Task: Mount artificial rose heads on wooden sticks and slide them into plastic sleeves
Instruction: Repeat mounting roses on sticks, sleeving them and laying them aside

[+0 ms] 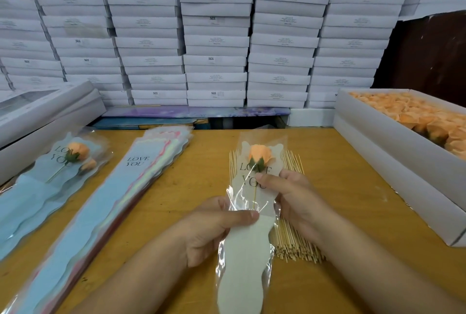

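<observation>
Sleeve (248,212) in both hands covers sticks (290,238); spare sleeves (141,177) left.

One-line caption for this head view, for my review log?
Both hands, left and right, hold a sleeve with an orange rose on a stick inside, above a pile of sticks.

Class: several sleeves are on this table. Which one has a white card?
The sleeve held in both hands; the others lying at left have blue cards.
</observation>
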Action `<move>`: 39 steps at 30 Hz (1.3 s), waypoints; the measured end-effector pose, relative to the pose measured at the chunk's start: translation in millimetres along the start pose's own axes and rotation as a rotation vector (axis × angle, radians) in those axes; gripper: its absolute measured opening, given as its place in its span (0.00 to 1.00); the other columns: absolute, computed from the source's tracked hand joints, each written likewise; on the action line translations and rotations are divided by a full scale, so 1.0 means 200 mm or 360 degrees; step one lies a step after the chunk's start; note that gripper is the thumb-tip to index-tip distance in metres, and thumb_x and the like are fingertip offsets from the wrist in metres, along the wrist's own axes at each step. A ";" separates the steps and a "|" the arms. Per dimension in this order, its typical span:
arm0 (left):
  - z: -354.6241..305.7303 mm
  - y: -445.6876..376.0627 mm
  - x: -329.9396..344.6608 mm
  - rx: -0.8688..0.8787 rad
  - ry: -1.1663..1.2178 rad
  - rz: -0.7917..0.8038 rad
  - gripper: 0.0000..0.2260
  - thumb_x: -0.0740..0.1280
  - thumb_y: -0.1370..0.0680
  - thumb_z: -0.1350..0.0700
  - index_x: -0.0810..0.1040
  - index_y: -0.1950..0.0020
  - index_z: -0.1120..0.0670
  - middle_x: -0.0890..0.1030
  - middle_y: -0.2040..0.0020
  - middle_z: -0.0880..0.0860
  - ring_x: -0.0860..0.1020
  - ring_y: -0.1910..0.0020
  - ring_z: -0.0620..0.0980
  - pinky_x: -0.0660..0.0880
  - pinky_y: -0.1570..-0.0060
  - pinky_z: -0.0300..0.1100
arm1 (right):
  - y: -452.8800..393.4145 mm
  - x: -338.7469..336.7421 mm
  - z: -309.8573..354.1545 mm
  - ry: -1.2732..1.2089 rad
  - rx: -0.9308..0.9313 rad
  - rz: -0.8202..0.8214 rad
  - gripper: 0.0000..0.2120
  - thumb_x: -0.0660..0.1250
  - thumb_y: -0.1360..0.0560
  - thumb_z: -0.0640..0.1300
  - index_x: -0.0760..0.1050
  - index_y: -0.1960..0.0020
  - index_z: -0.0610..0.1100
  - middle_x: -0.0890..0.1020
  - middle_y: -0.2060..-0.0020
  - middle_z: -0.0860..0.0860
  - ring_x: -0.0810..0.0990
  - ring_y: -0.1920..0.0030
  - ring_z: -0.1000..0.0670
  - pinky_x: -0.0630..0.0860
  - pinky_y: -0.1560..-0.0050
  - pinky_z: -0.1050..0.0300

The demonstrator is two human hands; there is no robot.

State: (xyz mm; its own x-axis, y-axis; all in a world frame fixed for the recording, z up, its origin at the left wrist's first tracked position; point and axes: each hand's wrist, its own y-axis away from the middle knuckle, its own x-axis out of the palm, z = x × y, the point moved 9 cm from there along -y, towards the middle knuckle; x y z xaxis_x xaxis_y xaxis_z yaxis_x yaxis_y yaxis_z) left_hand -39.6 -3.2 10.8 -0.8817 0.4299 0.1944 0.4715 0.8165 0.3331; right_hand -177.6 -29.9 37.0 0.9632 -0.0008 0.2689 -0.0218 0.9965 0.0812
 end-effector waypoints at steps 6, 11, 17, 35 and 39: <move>0.00 0.02 0.02 -0.0029 -0.0012 -0.0010 0.19 0.78 0.31 0.60 0.81 0.43 0.63 0.86 0.54 0.59 0.85 0.61 0.52 0.81 0.62 0.42 | -0.01 -0.01 -0.02 0.0023 0.0092 0.0020 0.05 0.73 0.27 0.35 0.81 0.52 0.37 0.87 0.59 0.40 0.86 0.61 0.43 0.82 0.63 0.51; 0.01 0.02 0.04 -0.0067 -0.0055 0.0047 0.18 0.76 0.28 0.62 0.80 0.39 0.63 0.85 0.47 0.61 0.85 0.54 0.55 0.83 0.51 0.48 | -0.02 -0.03 0.00 0.0007 0.0047 -0.0025 0.07 0.73 0.26 0.36 0.81 0.49 0.37 0.87 0.55 0.40 0.86 0.57 0.41 0.82 0.55 0.48; 0.03 0.02 0.06 -0.0070 -0.0075 0.0138 0.13 0.74 0.26 0.65 0.82 0.41 0.62 0.85 0.47 0.61 0.85 0.54 0.55 0.83 0.51 0.47 | -0.02 -0.07 0.02 -0.0032 0.0006 -0.0113 0.09 0.72 0.25 0.37 0.80 0.46 0.37 0.87 0.55 0.41 0.87 0.57 0.43 0.80 0.56 0.51; 0.03 0.01 0.04 -0.0045 -0.0056 0.0088 0.13 0.72 0.26 0.67 0.81 0.42 0.64 0.86 0.50 0.61 0.86 0.59 0.53 0.83 0.63 0.41 | -0.04 -0.06 -0.01 -0.0045 0.0090 -0.0011 0.10 0.72 0.28 0.32 0.81 0.47 0.38 0.87 0.53 0.42 0.87 0.56 0.44 0.82 0.63 0.54; 0.03 0.01 0.03 -0.0037 -0.0050 0.0067 0.14 0.73 0.27 0.68 0.81 0.41 0.66 0.86 0.50 0.62 0.86 0.59 0.54 0.84 0.60 0.44 | -0.04 -0.05 -0.01 -0.0064 0.0076 0.0010 0.11 0.72 0.28 0.32 0.81 0.46 0.38 0.87 0.53 0.42 0.87 0.56 0.44 0.83 0.62 0.53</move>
State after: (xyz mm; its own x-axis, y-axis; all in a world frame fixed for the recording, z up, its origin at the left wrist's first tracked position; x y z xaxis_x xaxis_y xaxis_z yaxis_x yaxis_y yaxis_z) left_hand -44.3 2.6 7.8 -0.8609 0.4758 0.1799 0.5082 0.7884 0.3468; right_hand -186.5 -37.7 32.2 0.9513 0.0013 0.3081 -0.0419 0.9913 0.1250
